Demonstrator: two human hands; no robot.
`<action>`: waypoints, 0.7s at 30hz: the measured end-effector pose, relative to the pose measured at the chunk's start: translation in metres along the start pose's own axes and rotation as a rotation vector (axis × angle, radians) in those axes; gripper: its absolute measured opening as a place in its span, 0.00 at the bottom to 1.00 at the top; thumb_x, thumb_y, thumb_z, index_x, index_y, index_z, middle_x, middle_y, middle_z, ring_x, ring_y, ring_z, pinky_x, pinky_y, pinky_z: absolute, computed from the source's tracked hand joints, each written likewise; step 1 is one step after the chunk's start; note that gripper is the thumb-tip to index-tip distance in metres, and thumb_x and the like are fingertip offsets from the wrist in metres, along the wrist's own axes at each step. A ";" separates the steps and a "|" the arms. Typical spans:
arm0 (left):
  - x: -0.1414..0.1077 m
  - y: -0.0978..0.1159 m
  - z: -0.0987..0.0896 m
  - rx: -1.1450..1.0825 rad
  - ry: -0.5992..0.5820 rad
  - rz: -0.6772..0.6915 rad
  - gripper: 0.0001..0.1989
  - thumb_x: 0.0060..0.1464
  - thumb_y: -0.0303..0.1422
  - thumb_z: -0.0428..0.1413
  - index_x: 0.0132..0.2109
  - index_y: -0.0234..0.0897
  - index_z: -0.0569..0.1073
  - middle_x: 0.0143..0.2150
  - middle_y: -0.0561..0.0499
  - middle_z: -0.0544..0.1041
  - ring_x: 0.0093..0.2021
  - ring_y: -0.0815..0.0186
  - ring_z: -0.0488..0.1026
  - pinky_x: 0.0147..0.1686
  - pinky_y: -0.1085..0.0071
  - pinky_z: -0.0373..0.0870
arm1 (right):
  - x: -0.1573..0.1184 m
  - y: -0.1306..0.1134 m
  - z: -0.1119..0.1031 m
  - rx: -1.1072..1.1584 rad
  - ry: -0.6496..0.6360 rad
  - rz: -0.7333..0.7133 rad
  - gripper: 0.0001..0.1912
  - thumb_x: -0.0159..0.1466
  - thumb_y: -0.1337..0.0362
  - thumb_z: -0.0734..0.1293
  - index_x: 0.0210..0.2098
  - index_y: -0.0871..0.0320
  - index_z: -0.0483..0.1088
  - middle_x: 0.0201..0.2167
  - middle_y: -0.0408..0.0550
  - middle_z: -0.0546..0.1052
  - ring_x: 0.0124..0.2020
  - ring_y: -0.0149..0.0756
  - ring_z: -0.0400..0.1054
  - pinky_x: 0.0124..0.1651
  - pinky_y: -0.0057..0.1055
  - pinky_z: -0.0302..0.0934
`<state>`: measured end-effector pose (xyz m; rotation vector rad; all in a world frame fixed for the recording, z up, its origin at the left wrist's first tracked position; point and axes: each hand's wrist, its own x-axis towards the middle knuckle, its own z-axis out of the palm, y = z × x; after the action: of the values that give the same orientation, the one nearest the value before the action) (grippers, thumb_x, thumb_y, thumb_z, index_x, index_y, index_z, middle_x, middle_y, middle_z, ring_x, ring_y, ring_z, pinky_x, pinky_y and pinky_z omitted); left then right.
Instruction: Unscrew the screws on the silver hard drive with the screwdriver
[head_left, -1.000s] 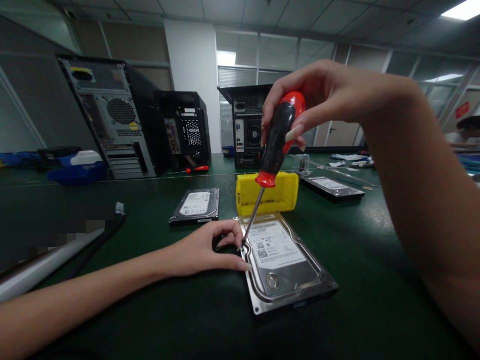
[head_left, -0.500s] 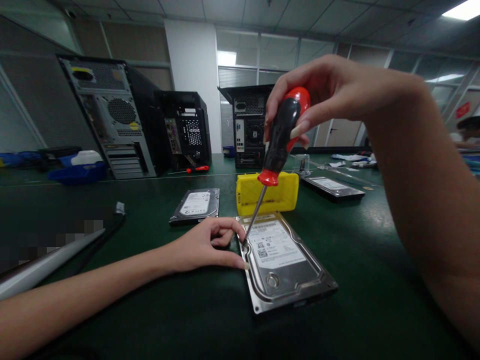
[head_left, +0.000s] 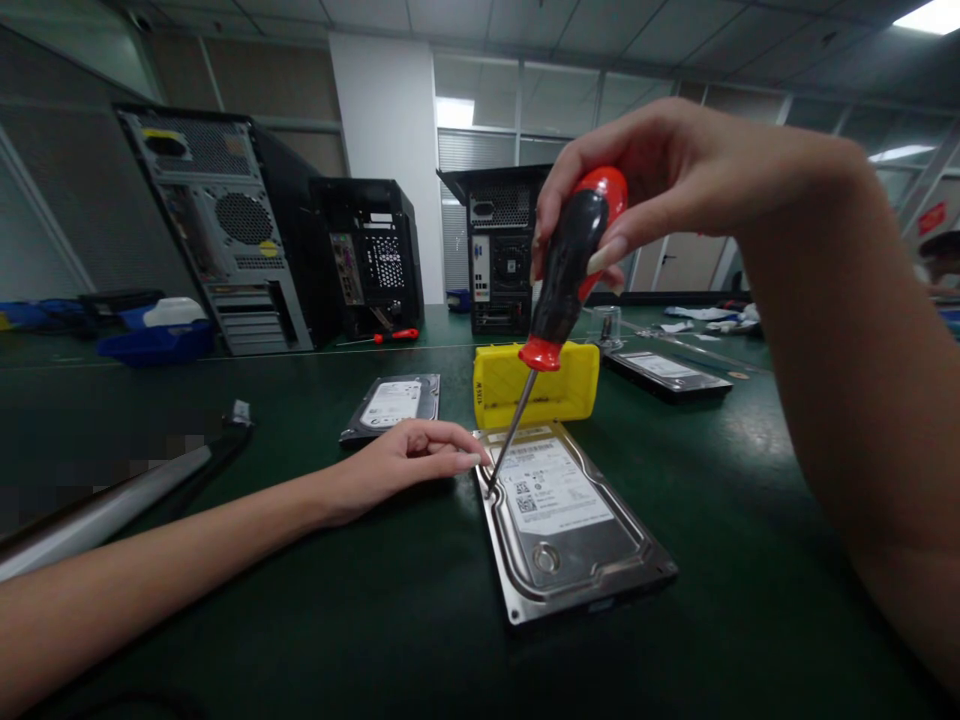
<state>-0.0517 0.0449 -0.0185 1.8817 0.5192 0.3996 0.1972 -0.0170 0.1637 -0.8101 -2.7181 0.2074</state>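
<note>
My right hand (head_left: 630,205) grips the red and black handle of a screwdriver (head_left: 566,270) from above. The tool leans, with its tip down at a screw position on the left edge of a hard drive (head_left: 559,560). That drive lies label up, its far end by a yellow plastic bin (head_left: 536,385). Just left of the tip is my left hand (head_left: 409,465), thumb and index finger drawn together at the drive's edge. Whatever is between these fingertips, if anything, is hidden.
Other hard drives lie at left (head_left: 390,405) and right (head_left: 667,373). Computer cases (head_left: 217,230) stand behind, with a second screwdriver (head_left: 396,336) near them. A blue tray (head_left: 156,343) is at far left, and a cable connector (head_left: 240,412) lies nearer. Another person is partly visible at far right.
My left thumb has moved up from the drive's edge toward the index finger, and the left hand has shifted slightly back. The screwdriver stays in nearly the same place.
</note>
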 end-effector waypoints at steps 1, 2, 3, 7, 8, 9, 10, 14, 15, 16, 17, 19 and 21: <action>0.000 -0.001 0.000 -0.001 -0.011 -0.002 0.10 0.58 0.38 0.56 0.42 0.37 0.75 0.28 0.57 0.65 0.28 0.71 0.59 0.25 0.76 0.52 | 0.000 0.000 0.000 -0.005 0.001 0.004 0.22 0.55 0.59 0.64 0.46 0.65 0.65 0.39 0.36 0.72 0.36 0.17 0.70 0.37 0.07 0.64; 0.001 -0.003 -0.001 0.001 -0.024 -0.004 0.11 0.57 0.39 0.57 0.43 0.37 0.75 0.25 0.59 0.62 0.25 0.72 0.56 0.23 0.76 0.50 | 0.000 -0.001 0.000 -0.013 0.002 0.010 0.23 0.55 0.58 0.64 0.46 0.65 0.65 0.39 0.36 0.72 0.36 0.18 0.70 0.37 0.07 0.64; 0.001 -0.004 -0.001 0.004 -0.038 -0.007 0.12 0.56 0.40 0.58 0.44 0.37 0.75 0.23 0.60 0.59 0.23 0.73 0.54 0.22 0.76 0.47 | 0.001 -0.001 0.000 -0.022 0.002 0.016 0.23 0.55 0.58 0.64 0.46 0.65 0.64 0.39 0.36 0.72 0.37 0.18 0.70 0.37 0.06 0.64; 0.001 -0.007 -0.004 0.021 -0.087 -0.017 0.15 0.52 0.38 0.62 0.46 0.38 0.75 0.20 0.63 0.53 0.21 0.74 0.47 0.20 0.77 0.44 | 0.001 -0.001 -0.001 -0.033 -0.020 0.008 0.23 0.55 0.58 0.64 0.47 0.65 0.64 0.41 0.36 0.71 0.39 0.18 0.70 0.39 0.05 0.64; 0.001 -0.007 -0.005 0.023 -0.099 -0.017 0.15 0.52 0.37 0.63 0.46 0.38 0.75 0.20 0.64 0.52 0.20 0.74 0.47 0.20 0.77 0.44 | 0.001 0.000 -0.001 -0.025 -0.028 -0.004 0.22 0.56 0.59 0.64 0.47 0.65 0.64 0.41 0.36 0.71 0.39 0.18 0.70 0.39 0.06 0.64; 0.001 -0.007 -0.005 0.024 -0.111 -0.016 0.15 0.51 0.36 0.63 0.46 0.39 0.75 0.20 0.64 0.51 0.20 0.74 0.46 0.20 0.77 0.44 | 0.000 0.000 -0.001 -0.014 -0.034 -0.018 0.22 0.56 0.60 0.64 0.47 0.65 0.64 0.41 0.36 0.71 0.38 0.18 0.70 0.38 0.08 0.65; 0.000 -0.006 -0.004 0.025 -0.122 -0.015 0.15 0.51 0.36 0.63 0.46 0.39 0.75 0.20 0.64 0.51 0.20 0.74 0.46 0.20 0.77 0.44 | 0.000 0.000 -0.001 -0.003 -0.037 -0.032 0.21 0.56 0.61 0.64 0.47 0.66 0.64 0.41 0.36 0.72 0.37 0.19 0.71 0.37 0.09 0.66; 0.000 -0.004 -0.003 0.025 -0.154 -0.022 0.15 0.52 0.36 0.63 0.46 0.38 0.75 0.20 0.64 0.51 0.20 0.74 0.46 0.20 0.76 0.43 | 0.001 0.002 -0.001 0.011 -0.042 -0.066 0.20 0.57 0.63 0.64 0.47 0.67 0.63 0.40 0.37 0.71 0.36 0.18 0.71 0.36 0.10 0.68; 0.000 -0.004 -0.003 0.025 -0.158 -0.024 0.15 0.52 0.36 0.63 0.46 0.38 0.75 0.20 0.64 0.51 0.20 0.74 0.46 0.20 0.76 0.43 | 0.001 0.002 -0.001 0.007 -0.046 -0.070 0.20 0.57 0.64 0.63 0.47 0.67 0.63 0.41 0.37 0.71 0.36 0.18 0.71 0.36 0.10 0.68; 0.000 -0.004 -0.003 0.025 -0.160 -0.025 0.15 0.52 0.36 0.63 0.46 0.38 0.75 0.20 0.64 0.51 0.20 0.74 0.46 0.20 0.76 0.43 | 0.001 0.003 -0.001 0.003 -0.047 -0.071 0.20 0.57 0.64 0.63 0.47 0.67 0.63 0.41 0.37 0.71 0.36 0.18 0.71 0.36 0.10 0.68; 0.000 -0.004 -0.003 0.025 -0.162 -0.025 0.14 0.52 0.36 0.62 0.46 0.38 0.75 0.20 0.64 0.51 0.20 0.74 0.46 0.20 0.76 0.43 | 0.001 0.003 -0.001 0.000 -0.048 -0.069 0.20 0.57 0.64 0.63 0.47 0.67 0.63 0.41 0.37 0.71 0.37 0.18 0.71 0.36 0.09 0.68; 0.000 -0.004 -0.003 0.024 -0.165 -0.024 0.14 0.53 0.36 0.62 0.46 0.38 0.74 0.20 0.64 0.51 0.20 0.74 0.46 0.20 0.76 0.43 | 0.000 0.003 -0.001 0.000 -0.046 -0.051 0.20 0.57 0.63 0.64 0.47 0.66 0.64 0.41 0.38 0.71 0.37 0.18 0.71 0.37 0.09 0.68; 0.000 -0.004 -0.003 0.024 -0.168 -0.021 0.13 0.53 0.36 0.62 0.46 0.39 0.74 0.20 0.64 0.51 0.20 0.74 0.46 0.20 0.76 0.43 | 0.000 0.002 -0.001 0.002 -0.036 -0.025 0.21 0.56 0.61 0.64 0.47 0.65 0.64 0.40 0.37 0.72 0.37 0.18 0.71 0.37 0.08 0.67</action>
<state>-0.0538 0.0487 -0.0211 1.9111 0.4317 0.2201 0.1984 -0.0151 0.1641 -0.7790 -2.7591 0.2208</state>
